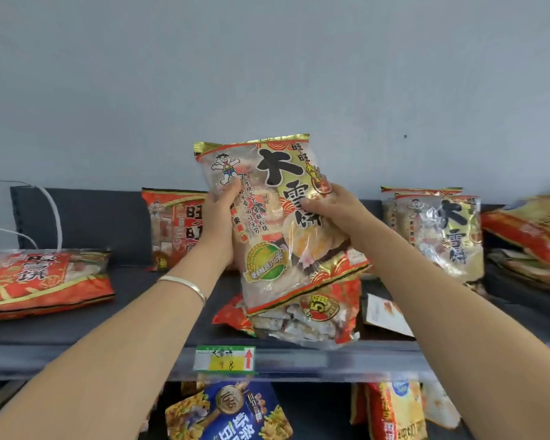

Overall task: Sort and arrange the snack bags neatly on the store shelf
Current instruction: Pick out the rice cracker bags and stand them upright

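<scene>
We're holding the gold-and-red snack bag (286, 217) up in the air over the middle of the shelf (140, 344), top leaning a bit to the left. Its bottom edge is hanging just above another bag (308, 319) that's lying flat by the shelf's front edge. Our left hand (218, 214) is gripping the bag's left side with the thumb pressing on the front, and our right hand (334, 208) is clamping the right side, fingers curling round the edge. A silver bracelet (185, 285) is sitting on the left wrist. Behind the left hand a red bag (172, 227) is standing against the shelf's back edge. A flat red bag (42, 281) is lying toward the left end. Toward the right end, matching gold bags (442, 230) are standing upright next to a messy pile of bags (534, 230). A price tag (224, 358) is sticking to the front edge, with a blue bag (232, 414) sitting below it.
</scene>
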{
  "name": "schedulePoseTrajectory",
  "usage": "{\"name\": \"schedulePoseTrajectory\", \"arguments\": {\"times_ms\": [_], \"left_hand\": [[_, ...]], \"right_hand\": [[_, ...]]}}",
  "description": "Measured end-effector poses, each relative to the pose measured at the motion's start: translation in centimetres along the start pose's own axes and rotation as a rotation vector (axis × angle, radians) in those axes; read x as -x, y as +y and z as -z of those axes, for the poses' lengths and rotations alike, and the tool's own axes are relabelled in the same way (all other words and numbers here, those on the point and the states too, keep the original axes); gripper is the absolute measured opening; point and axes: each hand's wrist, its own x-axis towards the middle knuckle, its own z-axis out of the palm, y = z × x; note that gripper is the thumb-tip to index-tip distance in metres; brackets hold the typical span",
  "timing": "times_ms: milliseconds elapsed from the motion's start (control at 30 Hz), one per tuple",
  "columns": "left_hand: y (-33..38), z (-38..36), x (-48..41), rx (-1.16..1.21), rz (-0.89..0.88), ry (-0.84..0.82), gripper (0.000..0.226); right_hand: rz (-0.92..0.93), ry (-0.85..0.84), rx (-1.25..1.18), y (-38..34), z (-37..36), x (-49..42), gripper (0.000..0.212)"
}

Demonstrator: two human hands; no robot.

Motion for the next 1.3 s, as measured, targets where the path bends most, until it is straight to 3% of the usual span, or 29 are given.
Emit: {"name": "schedulePoseTrajectory", "arguments": {"times_ms": [133,300,400,533,600,700,867,933,1067,1200,1300], "left_hand": [[-3.5,-8.5,1.0,-0.059,0.009,-0.089,0.073],[-7.8,-18.3,3.1,-0.28,-0.134,-0.092,0.061],[-10.0,-22.2,4.1,-0.451,-0.238,-0.141,0.053],[-13.2,-25.5,5.3,-0.589,-0.203,-0.294,0.036],[-15.1,-26.4,5.5,-0.617,-0.1,-0.363,0.037],[-18.5,-27.3,6.0,-0.693,0.088,-0.424,0.056],[-21.9,-27.8,5.8,-0.695,0.256,-0.373,0.085],[-22.5,-27.7,5.6,-0.664,0.329,-0.332,0.079],[-23.3,-27.5,5.1,-0.575,0.399,-0.256,0.039],[-23.6,-27.8,4.4,-0.532,0.374,-0.25,0.057],[-23.5,-28.2,4.6,-0.545,0.372,-0.279,0.062]], "right_hand": [[-0.03,0.226,-0.035,2.5,8.5,2.2,0.019],[-0.083,0.453,-0.172,6.4,18.8,4.5,0.03],[-0.094,0.572,-0.203,8.5,24.2,5.8,0.025],[-0.085,0.707,-0.083,11.9,29.4,6.6,0.038],[-0.082,0.708,0.063,13.6,30.4,6.6,0.054],[-0.107,0.636,0.198,16.2,30.6,5.8,0.065],[-0.134,0.559,0.113,20.0,30.6,3.6,0.053],[-0.132,0.535,0.075,20.9,30.7,3.0,0.052],[-0.163,0.489,0.099,21.9,30.8,1.7,0.054],[-0.335,0.489,0.353,22.7,30.4,0.3,0.065],[-0.461,0.543,0.347,22.4,29.4,0.5,0.074]]}}
